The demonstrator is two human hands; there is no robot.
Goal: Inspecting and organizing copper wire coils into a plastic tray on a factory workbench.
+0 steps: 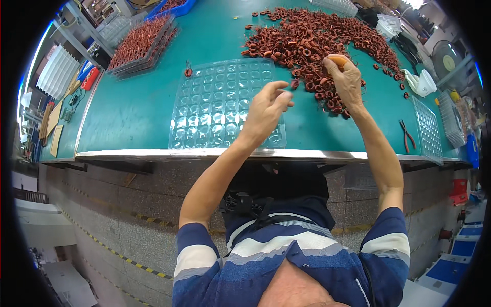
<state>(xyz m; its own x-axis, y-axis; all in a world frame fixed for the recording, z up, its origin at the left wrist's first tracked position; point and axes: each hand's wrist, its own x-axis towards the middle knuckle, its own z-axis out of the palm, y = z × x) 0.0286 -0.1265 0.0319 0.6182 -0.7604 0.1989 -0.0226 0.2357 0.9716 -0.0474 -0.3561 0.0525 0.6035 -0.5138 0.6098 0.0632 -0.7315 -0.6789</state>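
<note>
A large pile of small red-brown wire-wound ring coils [307, 48] covers the back right of the green table. My right hand [347, 82] is over the pile's near part, its fingers curled closed, with orange [337, 60] showing at the fingers; whatever they hold is hidden. Over the right side of a clear plastic tray [204, 110], my left hand [268, 110] has bent fingers, with a gap between thumb and forefinger. A blurred dark red coil [294, 83] shows just beyond its fingertips, with no clear grip on it. One coil [188, 72] sits at the tray's far left corner.
Stacked trays full of coils [143, 46] stand at the back left, beside a blue bin [176, 9]. Red-handled pliers [408, 138] and another clear tray [428, 128] lie at the right. A metal edge [204, 152] borders the table's near side.
</note>
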